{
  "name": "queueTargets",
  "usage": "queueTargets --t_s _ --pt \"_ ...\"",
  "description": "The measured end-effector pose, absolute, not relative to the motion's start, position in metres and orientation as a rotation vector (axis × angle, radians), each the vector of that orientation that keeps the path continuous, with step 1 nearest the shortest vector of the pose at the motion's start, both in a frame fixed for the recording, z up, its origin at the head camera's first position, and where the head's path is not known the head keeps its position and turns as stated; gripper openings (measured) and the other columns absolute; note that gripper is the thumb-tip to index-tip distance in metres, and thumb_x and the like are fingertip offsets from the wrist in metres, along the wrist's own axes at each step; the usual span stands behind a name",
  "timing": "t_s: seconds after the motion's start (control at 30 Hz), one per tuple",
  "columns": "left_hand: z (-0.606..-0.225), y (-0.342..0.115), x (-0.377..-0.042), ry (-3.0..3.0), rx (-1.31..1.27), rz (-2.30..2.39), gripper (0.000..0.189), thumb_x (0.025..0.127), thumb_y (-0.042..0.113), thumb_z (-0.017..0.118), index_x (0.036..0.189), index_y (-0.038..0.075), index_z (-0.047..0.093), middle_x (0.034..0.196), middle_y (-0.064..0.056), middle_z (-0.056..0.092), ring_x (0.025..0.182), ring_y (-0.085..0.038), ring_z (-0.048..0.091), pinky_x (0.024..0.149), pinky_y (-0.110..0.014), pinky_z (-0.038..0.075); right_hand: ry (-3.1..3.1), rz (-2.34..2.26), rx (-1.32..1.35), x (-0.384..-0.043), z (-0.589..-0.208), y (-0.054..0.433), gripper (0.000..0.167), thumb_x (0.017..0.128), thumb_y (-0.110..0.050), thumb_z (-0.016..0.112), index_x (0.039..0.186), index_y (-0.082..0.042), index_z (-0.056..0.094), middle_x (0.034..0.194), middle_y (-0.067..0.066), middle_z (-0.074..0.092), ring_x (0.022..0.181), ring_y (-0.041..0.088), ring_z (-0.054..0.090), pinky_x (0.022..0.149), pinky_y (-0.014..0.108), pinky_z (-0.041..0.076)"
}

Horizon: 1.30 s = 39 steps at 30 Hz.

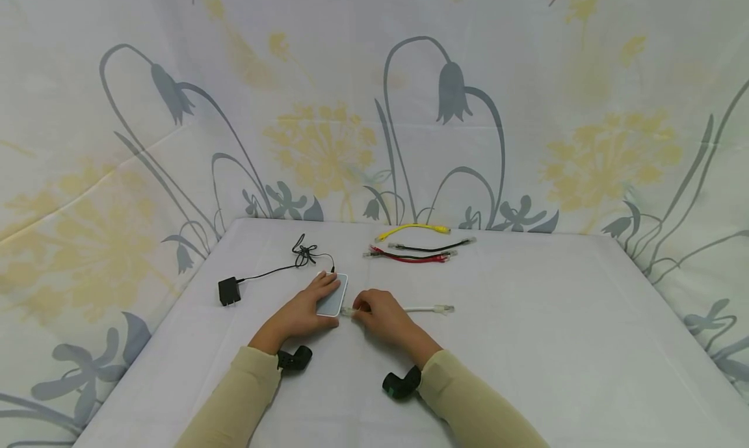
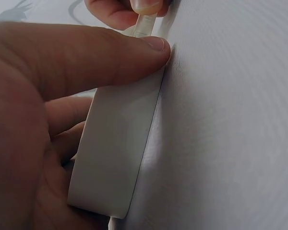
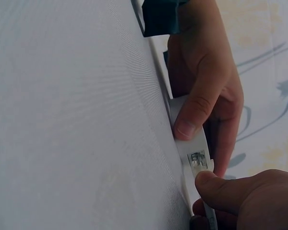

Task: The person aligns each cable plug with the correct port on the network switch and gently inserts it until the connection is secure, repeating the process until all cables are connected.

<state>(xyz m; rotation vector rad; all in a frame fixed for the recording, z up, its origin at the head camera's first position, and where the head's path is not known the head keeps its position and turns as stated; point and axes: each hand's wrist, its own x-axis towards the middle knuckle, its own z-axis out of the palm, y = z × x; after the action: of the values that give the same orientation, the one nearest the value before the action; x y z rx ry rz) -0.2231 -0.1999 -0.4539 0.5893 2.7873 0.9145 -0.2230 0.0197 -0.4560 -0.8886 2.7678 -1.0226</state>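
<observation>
A small white network box (image 1: 333, 299) with a grey top lies flat on the table. My left hand (image 1: 301, 311) grips it, thumb along the near side (image 2: 115, 143) and fingers over the top. Beside its right edge, my right hand (image 1: 383, 315) pinches one end of a short white network cable (image 1: 421, 309). The right wrist view shows that plug at a port (image 3: 198, 158) in the box's side; how deep it sits I cannot tell. The cable's other clear plug (image 1: 446, 309) lies on the table to the right.
A black power adapter (image 1: 229, 291) lies at left, its thin black cord (image 1: 304, 255) bundled and running to the box's far end. Farther back lie a yellow cable (image 1: 412, 227), a black cable (image 1: 433, 247) and red and black cables (image 1: 409, 257) together. A flowered cloth (image 1: 351, 110) hangs behind.
</observation>
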Motion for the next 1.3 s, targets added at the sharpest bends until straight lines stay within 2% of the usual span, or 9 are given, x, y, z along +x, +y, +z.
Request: queueTargets --t_s 1.3 --pt "-0.4536 -0.1960 -0.2225 2.801 0.547 0.903 0.082 0.080 0.025 0.076 0.150 0.012 0.036 0.162 -0.004 0.024 0.152 -0.029 0.009 0.115 -0.056 0.024 2.802 -1.004 -0.942 -0.2232 -0.4573 0.0132 0.011 0.091 -0.011 0.065 0.098 -0.005 0.068 0.084 0.003 0.060 0.075 0.011 0.053 0.069 0.026 0.044"
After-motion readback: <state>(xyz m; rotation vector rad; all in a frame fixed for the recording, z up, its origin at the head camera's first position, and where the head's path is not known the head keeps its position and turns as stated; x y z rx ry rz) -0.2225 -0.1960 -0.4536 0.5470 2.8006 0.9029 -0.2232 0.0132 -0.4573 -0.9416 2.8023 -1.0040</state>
